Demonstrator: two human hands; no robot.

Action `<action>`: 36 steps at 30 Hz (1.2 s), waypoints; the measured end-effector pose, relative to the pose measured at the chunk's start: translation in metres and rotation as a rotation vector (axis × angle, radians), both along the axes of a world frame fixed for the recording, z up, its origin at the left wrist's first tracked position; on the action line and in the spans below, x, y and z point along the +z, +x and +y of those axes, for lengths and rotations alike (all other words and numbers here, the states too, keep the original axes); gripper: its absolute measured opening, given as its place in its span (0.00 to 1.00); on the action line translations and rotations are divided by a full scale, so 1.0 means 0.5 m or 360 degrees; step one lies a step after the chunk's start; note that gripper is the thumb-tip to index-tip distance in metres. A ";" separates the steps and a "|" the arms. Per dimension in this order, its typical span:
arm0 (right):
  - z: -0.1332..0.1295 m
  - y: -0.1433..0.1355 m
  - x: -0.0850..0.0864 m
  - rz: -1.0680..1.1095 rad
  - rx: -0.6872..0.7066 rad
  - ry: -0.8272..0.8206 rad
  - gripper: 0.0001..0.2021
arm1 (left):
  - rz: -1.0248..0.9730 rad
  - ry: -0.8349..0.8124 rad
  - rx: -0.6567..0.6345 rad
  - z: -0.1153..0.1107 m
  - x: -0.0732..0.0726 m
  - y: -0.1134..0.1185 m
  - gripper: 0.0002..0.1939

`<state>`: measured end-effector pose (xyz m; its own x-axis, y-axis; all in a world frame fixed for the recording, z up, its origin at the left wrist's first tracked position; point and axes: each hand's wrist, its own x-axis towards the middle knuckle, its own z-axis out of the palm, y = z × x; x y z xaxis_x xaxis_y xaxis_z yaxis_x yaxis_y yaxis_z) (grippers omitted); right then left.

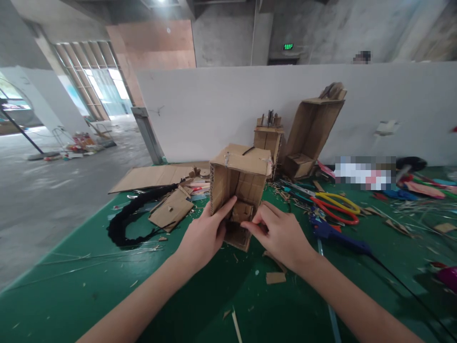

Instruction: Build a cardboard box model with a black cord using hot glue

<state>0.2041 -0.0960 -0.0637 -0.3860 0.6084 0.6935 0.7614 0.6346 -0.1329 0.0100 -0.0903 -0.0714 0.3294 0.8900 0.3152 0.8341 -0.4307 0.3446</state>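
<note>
An open-fronted cardboard box (241,159) stands upright before me at the middle of the table. My left hand (203,233) grips its lower left side, the index finger reaching into the open front. Inside, low down, sits a small cardboard block (243,211). Close to that block, at the box's lower right edge, my right hand (276,231) has its fingers curled in a pinch. Whatever lies between those fingertips is too small or hidden to tell.
Right of the box lie yellow-handled scissors (339,202), red-handled scissors (337,214) and a blue glue gun (337,236) with its cord. On the left are a black fuzzy strip (121,224) and flat cardboard (153,177). A taller cardboard structure (314,128) leans by the white partition (200,105).
</note>
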 end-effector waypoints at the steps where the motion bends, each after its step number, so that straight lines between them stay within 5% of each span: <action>1: 0.001 0.001 -0.001 0.0044 0.0020 -0.0011 0.14 | -0.0014 0.0013 0.0005 -0.001 -0.001 0.000 0.32; 6: 0.001 0.018 0.005 0.0186 0.0203 -0.0175 0.08 | -0.0114 0.0143 0.0047 -0.009 -0.014 -0.006 0.31; 10: -0.010 0.048 0.013 0.0095 0.0307 -0.0274 0.12 | -0.0193 0.0332 0.0005 -0.012 -0.026 -0.007 0.22; 18: -0.036 0.134 0.040 -0.0584 -0.0368 -0.0472 0.26 | -0.0256 0.0118 0.0013 -0.007 -0.034 0.001 0.19; 23: -0.037 0.249 0.020 -0.0640 -0.0862 -0.0592 0.17 | -0.0286 0.0136 -0.0020 -0.004 -0.041 -0.003 0.19; 28: -0.042 0.339 -0.038 -0.0876 -0.1019 -0.0896 0.25 | -0.0338 0.0162 -0.0035 -0.003 -0.043 -0.001 0.24; 36: -0.034 0.313 -0.058 -0.0919 -0.1091 -0.0909 0.26 | -0.0275 0.0131 0.0004 -0.003 -0.046 -0.003 0.20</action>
